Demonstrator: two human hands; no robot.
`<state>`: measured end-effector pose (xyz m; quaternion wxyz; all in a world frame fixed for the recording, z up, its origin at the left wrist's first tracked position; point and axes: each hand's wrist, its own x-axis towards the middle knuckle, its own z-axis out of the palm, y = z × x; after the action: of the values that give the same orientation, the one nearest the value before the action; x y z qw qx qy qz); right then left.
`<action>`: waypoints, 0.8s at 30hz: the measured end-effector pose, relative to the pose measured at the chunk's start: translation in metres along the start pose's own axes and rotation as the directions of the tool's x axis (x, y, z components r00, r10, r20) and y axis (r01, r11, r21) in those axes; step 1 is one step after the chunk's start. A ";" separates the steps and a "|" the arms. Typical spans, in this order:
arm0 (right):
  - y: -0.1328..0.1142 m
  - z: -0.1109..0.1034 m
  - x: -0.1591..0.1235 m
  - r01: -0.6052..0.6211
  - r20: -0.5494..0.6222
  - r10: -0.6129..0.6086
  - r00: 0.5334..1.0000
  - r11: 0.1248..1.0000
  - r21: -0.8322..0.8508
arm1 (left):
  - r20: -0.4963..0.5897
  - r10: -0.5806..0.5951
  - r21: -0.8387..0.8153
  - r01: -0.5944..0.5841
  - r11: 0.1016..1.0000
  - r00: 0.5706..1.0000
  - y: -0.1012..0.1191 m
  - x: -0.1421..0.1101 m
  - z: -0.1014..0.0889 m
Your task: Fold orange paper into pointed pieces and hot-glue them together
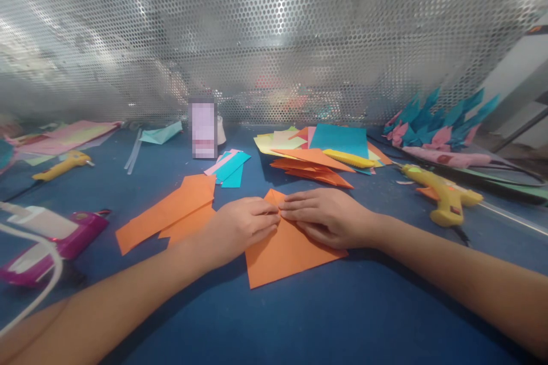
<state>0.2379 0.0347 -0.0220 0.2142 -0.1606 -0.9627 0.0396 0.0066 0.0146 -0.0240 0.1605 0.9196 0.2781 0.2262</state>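
Observation:
An orange paper sheet (286,254) lies folded on the blue table (299,319) in front of me. My left hand (240,228) rests on its left part, fingers curled together and pressing the paper near the top fold. My right hand (326,217) lies on its right part, fingers stretched flat toward the left hand, fingertips almost touching. The paper's upper corner (274,195) peeks out above both hands.
Orange strips (171,211) lie to the left, teal strips (231,168) behind. A pile of coloured sheets (321,154) sits at the back right. Yellow glue guns (445,197) (64,164), a pink device (51,239) with white cable, paper flowers (436,125), perforated metal wall (274,28).

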 end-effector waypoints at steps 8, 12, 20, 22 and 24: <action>0.000 0.000 0.001 0.009 -0.002 -0.009 1.000 1.000 -0.012 | -0.050 0.061 0.120 -0.054 0.991 0.997 -0.003 -0.002 0.002; -0.002 -0.001 0.001 0.013 -0.022 -0.013 1.000 1.000 -0.025 | -0.097 0.087 0.161 -0.070 0.985 0.992 -0.005 -0.002 0.002; -0.005 -0.004 0.003 -0.014 0.031 0.014 0.999 1.000 0.001 | -0.027 0.023 0.127 -0.020 0.992 0.999 -0.002 -0.001 -0.008; -0.005 -0.004 0.003 -0.015 0.042 0.015 0.999 1.000 0.005 | -0.024 0.039 0.121 -0.035 0.992 0.999 -0.003 -0.002 -0.009; -0.005 -0.005 0.003 -0.013 0.044 0.013 0.999 1.000 -0.002 | -0.023 0.058 0.113 -0.055 0.992 0.998 -0.004 -0.003 -0.010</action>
<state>0.2357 0.0314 -0.0159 0.1923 -0.1663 -0.9661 0.0439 -0.0025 0.0180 -0.0181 0.0982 0.9317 0.2663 0.2267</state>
